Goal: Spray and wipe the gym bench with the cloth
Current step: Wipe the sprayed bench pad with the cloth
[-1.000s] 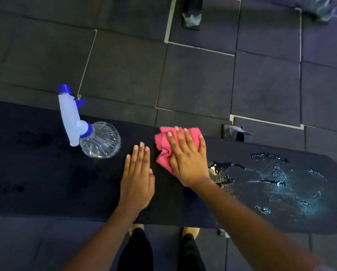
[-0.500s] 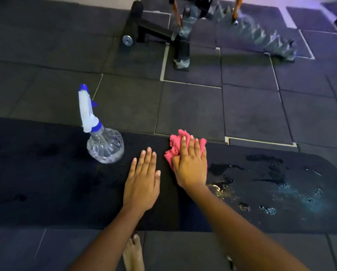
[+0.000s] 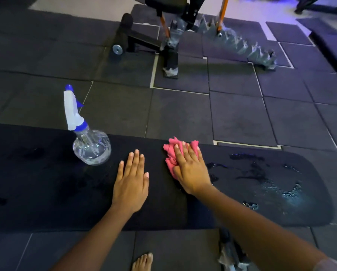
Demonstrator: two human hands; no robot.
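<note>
bench (image 3: 46,184): black pad across my view, wet patches (image 3: 271,184) toward its right end.
cloth (image 3: 170,153): pink, bunched under my right hand (image 3: 191,171), fingers flat.
left hand (image 3: 131,184): spread flat on pad.
spray bottle (image 3: 85,133): upright, left of my hands.
beyond: weight rack (image 3: 183,36) on floor tiles (image 3: 238,118).

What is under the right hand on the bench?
A crumpled pink cloth lies under the right hand, pressed flat on the black bench. Its edges show beyond the fingers; the part beneath the palm is covered.
</note>
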